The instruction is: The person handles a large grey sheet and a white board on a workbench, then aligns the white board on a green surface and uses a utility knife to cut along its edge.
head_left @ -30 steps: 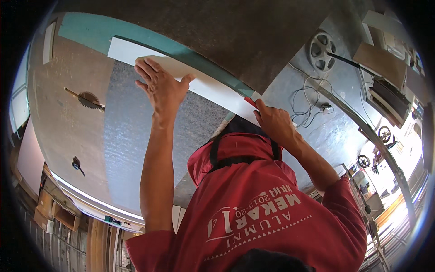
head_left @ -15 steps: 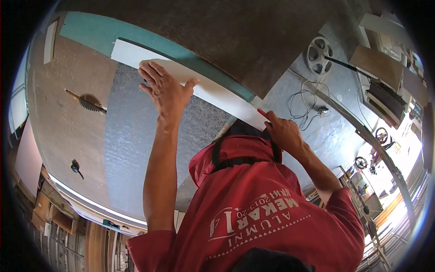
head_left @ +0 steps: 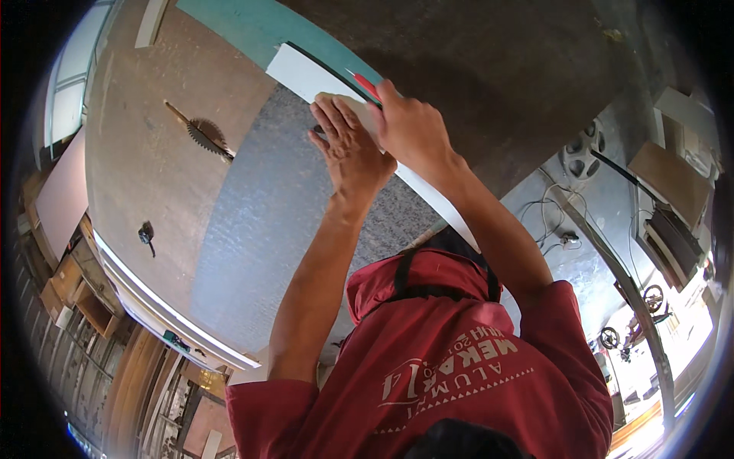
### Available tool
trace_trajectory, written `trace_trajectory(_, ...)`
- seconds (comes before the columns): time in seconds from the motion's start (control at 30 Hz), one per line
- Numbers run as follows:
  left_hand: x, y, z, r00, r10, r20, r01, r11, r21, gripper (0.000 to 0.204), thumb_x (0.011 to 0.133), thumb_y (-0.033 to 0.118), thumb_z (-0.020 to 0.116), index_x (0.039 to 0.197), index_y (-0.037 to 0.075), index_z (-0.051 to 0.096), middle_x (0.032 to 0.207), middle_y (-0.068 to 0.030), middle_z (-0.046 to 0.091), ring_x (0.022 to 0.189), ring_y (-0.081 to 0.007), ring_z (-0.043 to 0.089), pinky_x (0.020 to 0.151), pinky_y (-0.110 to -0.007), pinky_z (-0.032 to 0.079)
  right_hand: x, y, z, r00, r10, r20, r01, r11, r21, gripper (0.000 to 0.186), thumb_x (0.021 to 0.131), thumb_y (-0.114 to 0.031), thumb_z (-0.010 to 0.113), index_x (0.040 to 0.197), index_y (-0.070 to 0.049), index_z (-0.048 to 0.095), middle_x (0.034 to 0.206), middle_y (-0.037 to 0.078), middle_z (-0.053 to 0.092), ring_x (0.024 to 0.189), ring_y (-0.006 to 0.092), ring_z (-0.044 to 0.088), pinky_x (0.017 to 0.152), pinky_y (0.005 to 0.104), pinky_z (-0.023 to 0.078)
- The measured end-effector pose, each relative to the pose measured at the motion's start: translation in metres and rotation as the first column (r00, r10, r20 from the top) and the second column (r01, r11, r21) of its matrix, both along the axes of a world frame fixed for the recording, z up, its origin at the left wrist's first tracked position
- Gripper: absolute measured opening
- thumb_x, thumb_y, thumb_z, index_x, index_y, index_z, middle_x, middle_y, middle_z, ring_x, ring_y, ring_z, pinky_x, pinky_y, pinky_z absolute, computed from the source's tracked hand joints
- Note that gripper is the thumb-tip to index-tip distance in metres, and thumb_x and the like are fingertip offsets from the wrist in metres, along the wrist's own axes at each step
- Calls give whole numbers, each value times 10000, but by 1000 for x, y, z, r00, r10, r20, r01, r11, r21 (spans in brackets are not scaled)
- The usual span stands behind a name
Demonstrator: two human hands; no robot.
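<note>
A long white board strip lies slantwise over a grey speckled sheet, with a teal sheet along its far side. My left hand presses down on the strip, open, its fingers spread and lying flat. Just to its right, my right hand is closed around a red cutter knife. The knife's thin pale tip points to the far left, by the strip's far edge near its far end. My right forearm covers part of the strip's near half.
A toothed circular saw blade stands up through the brown tabletop at left, with a small black object nearer me. A dark brown sheet spreads across the far side. At right are a grey spoked wheel and loose cables.
My right hand has moved with the red cutter knife from the strip's near end to its far part, beside my left hand. The whole view has shifted, and my left hand still presses the strip.
</note>
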State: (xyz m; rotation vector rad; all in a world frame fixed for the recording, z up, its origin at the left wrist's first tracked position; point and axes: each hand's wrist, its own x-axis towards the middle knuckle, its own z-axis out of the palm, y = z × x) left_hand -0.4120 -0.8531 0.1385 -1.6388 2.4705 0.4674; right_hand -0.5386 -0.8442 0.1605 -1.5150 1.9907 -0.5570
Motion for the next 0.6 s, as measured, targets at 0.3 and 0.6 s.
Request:
trace_trajectory(0.3, -2, -2, 5, 998, 37, -50, -31, 994, 107, 1101, 801, 366, 704, 1575, -71, 55, 1593, -396, 71, 1504, -557, 46, 1113, -740, 228, 20, -56, -17, 996, 75, -48, -75, 997, -1, 285, 1005, -290, 551, 1047, -9, 527, 698, 214, 679, 656, 403, 700, 569, 494, 568)
trace_trajectory(0.6, -9, -11, 24, 999, 33, -36, -24, 973, 229, 1143, 791, 375, 712, 1575, -66, 5, 1603, -380, 22, 1508, -551, 17, 1140, -720, 201, 22, -62, -14, 992, 114, -47, -113, 993, 24, 281, 1004, -270, 550, 1055, 6, 532, 723, 217, 691, 688, 396, 712, 596, 496, 577)
